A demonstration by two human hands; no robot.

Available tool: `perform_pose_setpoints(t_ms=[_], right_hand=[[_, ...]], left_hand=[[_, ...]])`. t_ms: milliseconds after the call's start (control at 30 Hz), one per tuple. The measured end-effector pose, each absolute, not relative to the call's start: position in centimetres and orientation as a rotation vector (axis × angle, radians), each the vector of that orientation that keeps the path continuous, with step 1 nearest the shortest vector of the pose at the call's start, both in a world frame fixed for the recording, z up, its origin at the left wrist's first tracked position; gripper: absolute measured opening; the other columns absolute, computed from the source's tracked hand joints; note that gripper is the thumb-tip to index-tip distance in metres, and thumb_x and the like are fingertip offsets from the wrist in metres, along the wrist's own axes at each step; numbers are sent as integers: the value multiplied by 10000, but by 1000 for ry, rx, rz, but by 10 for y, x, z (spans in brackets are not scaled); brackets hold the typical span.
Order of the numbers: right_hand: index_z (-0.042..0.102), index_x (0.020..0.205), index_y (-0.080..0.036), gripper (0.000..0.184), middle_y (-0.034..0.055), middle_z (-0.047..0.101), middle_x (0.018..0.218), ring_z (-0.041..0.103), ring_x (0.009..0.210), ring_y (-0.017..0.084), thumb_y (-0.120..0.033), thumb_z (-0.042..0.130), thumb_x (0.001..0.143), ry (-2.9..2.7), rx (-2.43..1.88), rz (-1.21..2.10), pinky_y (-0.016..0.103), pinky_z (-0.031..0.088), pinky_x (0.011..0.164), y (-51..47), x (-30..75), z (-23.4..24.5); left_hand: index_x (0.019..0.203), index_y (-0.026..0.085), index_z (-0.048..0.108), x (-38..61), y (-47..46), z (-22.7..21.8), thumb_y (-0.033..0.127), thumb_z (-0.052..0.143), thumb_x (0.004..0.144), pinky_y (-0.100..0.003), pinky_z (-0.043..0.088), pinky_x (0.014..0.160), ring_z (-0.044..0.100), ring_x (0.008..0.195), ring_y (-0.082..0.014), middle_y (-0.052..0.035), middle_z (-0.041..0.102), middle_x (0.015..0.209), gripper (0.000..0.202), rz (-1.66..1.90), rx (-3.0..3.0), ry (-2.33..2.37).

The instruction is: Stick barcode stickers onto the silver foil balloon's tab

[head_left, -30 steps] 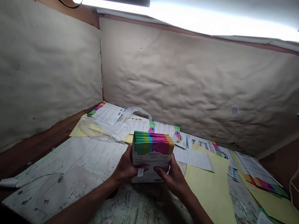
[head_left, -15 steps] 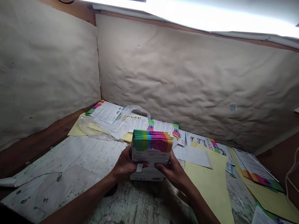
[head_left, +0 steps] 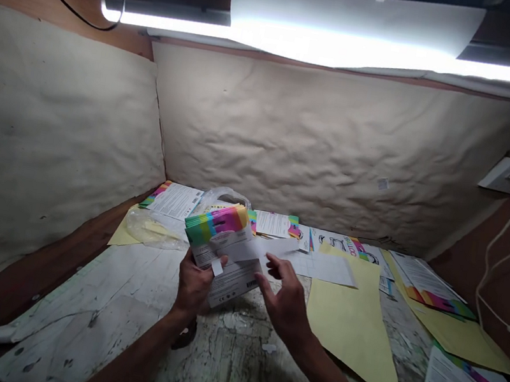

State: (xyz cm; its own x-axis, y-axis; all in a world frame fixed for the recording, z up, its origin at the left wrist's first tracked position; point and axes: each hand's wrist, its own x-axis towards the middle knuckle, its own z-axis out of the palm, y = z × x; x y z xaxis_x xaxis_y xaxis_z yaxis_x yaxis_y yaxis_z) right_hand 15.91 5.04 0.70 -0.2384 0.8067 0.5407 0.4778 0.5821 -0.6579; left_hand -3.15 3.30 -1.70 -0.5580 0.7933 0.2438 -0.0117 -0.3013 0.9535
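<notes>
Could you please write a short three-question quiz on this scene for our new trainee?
1. True or false: the left hand holds the striped boxes up off the table.
2. What colour is the large sheet to the right of the right hand? A) yellow B) blue C) black
3. What runs down from the wall socket at the far right?

Key: 1 true; 2 A; 3 a white cable.
</notes>
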Motion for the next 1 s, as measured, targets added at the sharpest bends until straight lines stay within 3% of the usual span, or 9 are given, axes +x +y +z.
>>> perform_pose_setpoints(t_ms=[167, 300, 467, 633, 1000], right_hand=[[458, 1348, -219, 472, 118, 549, 1284, 503, 1194, 282, -343, 558, 904, -1865, -1069, 538, 438, 441, 991, 41, 146, 2], [530, 1249, -234, 349, 88, 600, 1154, 568, 1052, 246, -353, 532, 921, -1837, -974, 760, 351, 488, 859, 40, 152, 17], [560, 1181, -209, 323, 51, 640, 1062, 595, 933, 214, -321, 597, 880, -1869, -785, 1118, 295, 482, 757, 44, 165, 28], [656, 1004, -181, 318, 25, 666, 940, 602, 858, 211, -302, 758, 728, -1811, -735, 1320, 284, 478, 708, 55, 169, 19], [716, 1023, -178, 268, 34, 687, 903, 618, 831, 217, -301, 691, 785, -1699, -643, 1463, 304, 488, 699, 51, 163, -9]], left_hand=[[989, 151, 610, -21, 16, -9, 191, 823, 590, -290, 553, 682, 682, 823, -243, -82, 719, 947, 454, 1871, 1091, 1375], [1014, 155, 623, -20, 6, -9, 168, 831, 579, -319, 569, 716, 682, 855, -254, -78, 722, 975, 483, 1812, 1181, 1328], [1036, 166, 676, -38, 14, -12, 166, 818, 605, -330, 575, 721, 677, 916, -282, -80, 725, 998, 454, 1670, 1299, 1119], [941, 161, 731, -45, 22, -16, 148, 812, 605, -332, 574, 679, 688, 867, -290, -78, 738, 921, 345, 1525, 1360, 1036], [1056, 149, 681, -44, 25, -24, 141, 792, 636, -338, 565, 661, 682, 878, -294, -83, 731, 934, 435, 1349, 1364, 984]])
